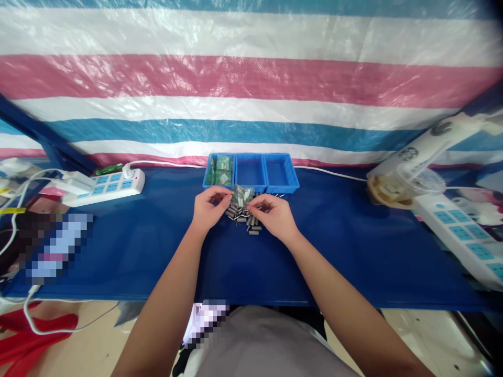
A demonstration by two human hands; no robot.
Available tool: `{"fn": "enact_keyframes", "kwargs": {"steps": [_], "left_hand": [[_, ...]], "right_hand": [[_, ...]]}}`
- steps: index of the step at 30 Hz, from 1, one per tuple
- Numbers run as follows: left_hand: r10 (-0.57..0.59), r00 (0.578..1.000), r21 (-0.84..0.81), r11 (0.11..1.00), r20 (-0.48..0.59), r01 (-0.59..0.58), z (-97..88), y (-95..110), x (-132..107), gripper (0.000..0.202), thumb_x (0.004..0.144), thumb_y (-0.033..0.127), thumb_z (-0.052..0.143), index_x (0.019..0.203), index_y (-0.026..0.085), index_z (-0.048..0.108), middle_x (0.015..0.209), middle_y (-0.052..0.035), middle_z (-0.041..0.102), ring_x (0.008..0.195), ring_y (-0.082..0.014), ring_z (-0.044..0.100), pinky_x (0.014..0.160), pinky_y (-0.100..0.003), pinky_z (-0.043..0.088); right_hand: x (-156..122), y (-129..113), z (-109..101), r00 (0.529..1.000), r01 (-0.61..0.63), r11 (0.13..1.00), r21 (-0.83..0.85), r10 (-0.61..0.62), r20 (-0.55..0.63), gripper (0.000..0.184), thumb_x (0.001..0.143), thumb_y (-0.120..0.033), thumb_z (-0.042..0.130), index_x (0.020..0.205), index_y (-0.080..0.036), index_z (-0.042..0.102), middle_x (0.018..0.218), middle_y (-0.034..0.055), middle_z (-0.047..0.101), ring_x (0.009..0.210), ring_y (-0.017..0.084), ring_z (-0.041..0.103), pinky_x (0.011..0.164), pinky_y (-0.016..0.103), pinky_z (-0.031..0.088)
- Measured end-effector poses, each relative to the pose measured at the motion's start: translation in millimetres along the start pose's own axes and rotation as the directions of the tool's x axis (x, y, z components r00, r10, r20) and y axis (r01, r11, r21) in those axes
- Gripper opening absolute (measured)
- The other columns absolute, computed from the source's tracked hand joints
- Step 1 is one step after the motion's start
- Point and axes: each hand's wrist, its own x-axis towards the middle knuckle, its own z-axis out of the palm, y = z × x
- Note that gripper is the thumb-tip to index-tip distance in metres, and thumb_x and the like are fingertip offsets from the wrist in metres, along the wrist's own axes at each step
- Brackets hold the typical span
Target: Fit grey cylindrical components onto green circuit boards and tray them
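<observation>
- A person's two bare hands meet near the middle of a dark blue tabletop (157, 251), forearms reaching in from the near edge.
- The left hand (212, 208) pinches the left side of a small clear bag (242, 196) between thumb and fingertips.
- The right hand (273, 212) pinches the bag's right side in the same way, its other fingers curled.
- The bag is between the hands, above a loose pile of small grey metal cylinders (253, 229); its contents are too small to make out.
- Just beyond stand three blue bins in a row; the left bin (206, 177) holds green-looking packets (223, 172).
- White power strips lie far left (110, 184) and right (463, 235), the right one near a clear cup (420, 183).
- A red, white and blue striped sheet (251, 78) hangs behind.
</observation>
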Motion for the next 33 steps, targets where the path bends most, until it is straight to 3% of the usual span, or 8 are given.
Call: {"fn": "enact_keyframes", "kwargs": {"steps": [6, 10, 14, 19, 25, 33], "left_hand": [[-0.037, 0.999, -0.048, 0.998, -0.025, 0.036, 3.6, 2.5, 1.5, 0.022, 0.08, 0.032, 0.082, 0.091, 0.017, 0.073, 0.087, -0.0067, 0.076, 0.072, -0.0141, 0.07, 0.064, -0.023, 0.055], [-0.062, 0.998, -0.086, 0.994, -0.002, 0.062, 2.4, 0.3, 0.9, 0.029, 0.079, 0.032, 0.083, 0.102, 0.017, 0.073, 0.088, -0.007, 0.078, 0.072, -0.0149, 0.071, 0.065, -0.025, 0.056], [-0.073, 0.997, -0.08, 0.994, 0.037, 0.076, 1.1, -2.5, -0.1, 0.035, 0.08, 0.03, 0.083, 0.111, 0.018, 0.074, 0.088, -0.0066, 0.079, 0.071, -0.0151, 0.071, 0.067, -0.026, 0.056], [-0.078, 0.995, -0.06, 0.995, 0.057, 0.081, 1.6, -4.1, -1.4, 0.03, 0.08, 0.031, 0.083, 0.107, 0.018, 0.08, 0.093, -0.0078, 0.08, 0.076, -0.0174, 0.073, 0.069, -0.028, 0.059], [-0.088, 0.995, -0.046, 0.995, 0.044, 0.09, 2.6, -7.2, -2.5, 0.029, 0.079, 0.034, 0.083, 0.103, 0.018, 0.082, 0.093, -0.0084, 0.08, 0.075, -0.0192, 0.074, 0.068, -0.03, 0.061], [-0.082, 0.995, -0.019, 0.996, 0.061, 0.083, 1.7, -11.5, -3.8, 0.024, 0.083, 0.039, 0.078, 0.093, 0.018, 0.082, 0.089, -0.0081, 0.08, 0.072, -0.0188, 0.073, 0.066, -0.029, 0.06]], "right_hand": [[-0.2, 2.6, -1.1, 1.0, 0.025, 0.997, -0.074, -0.027, -0.013, 0.007, 0.082, -0.028, 0.074, 0.079, -0.022, 0.071, 0.083, 0.0027, 0.075, 0.07, 0.017, 0.067, 0.063, 0.029, 0.052], [-0.3, 2.1, 0.4, 0.999, 0.029, 0.996, -0.084, -0.033, -0.038, 0.01, 0.082, -0.03, 0.072, 0.082, -0.023, 0.066, 0.083, 0.0027, 0.074, 0.072, 0.018, 0.069, 0.064, 0.03, 0.052], [0.7, 1.4, 0.5, 0.998, 0.015, 0.997, -0.076, -0.02, -0.055, 0.018, 0.08, -0.03, 0.073, 0.092, -0.023, 0.061, 0.083, 0.0021, 0.075, 0.073, 0.019, 0.071, 0.064, 0.03, 0.052], [1.6, 1.9, -0.2, 0.996, -0.03, 0.997, -0.069, 0.024, -0.089, 0.032, 0.083, -0.035, 0.072, 0.111, -0.023, 0.063, 0.08, 0.0011, 0.076, 0.071, 0.019, 0.069, 0.067, 0.031, 0.052], [0.8, 1.4, 1.5, 0.995, -0.035, 0.998, -0.054, 0.03, -0.094, 0.019, 0.086, -0.039, 0.07, 0.091, -0.021, 0.072, 0.087, 0.0052, 0.077, 0.078, 0.021, 0.071, 0.066, 0.032, 0.052], [1.8, 0.8, 1.8, 0.996, -0.039, 0.998, -0.046, 0.035, -0.084, 0.019, 0.085, -0.039, 0.07, 0.091, -0.02, 0.073, 0.084, 0.0048, 0.076, 0.076, 0.02, 0.07, 0.065, 0.031, 0.052]]}}
